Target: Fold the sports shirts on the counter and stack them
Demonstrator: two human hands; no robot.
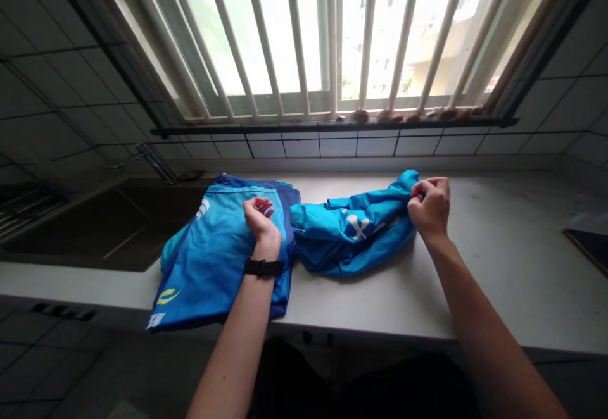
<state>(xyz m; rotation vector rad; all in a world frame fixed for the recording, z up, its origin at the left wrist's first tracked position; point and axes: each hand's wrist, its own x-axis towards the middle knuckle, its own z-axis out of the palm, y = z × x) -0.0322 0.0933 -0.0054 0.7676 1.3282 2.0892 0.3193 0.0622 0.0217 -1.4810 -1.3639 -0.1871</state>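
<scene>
On the counter lies a bunched bright blue garment (358, 229) with white lettering that includes an X. My right hand (430, 207) is closed in a fist around its upper right end, which is raised a little. A folded blue garment stack (216, 248), with darker navy edges and a yellow-green mark, lies to the left. Above that stack is my left hand (260, 215), palm turned inward and fingers loosely curled with gaps; no cloth shows in them. I cannot tell whether it touches the fabric. A black band (263, 268) circles my left wrist.
The white countertop (498, 267) runs along a tiled wall under a barred window (332, 39). A dark sink (95, 223) with a metal faucet (159, 164) is at the left, partly overlapped by the stack. At the right edge lies a dark flat object (589, 249).
</scene>
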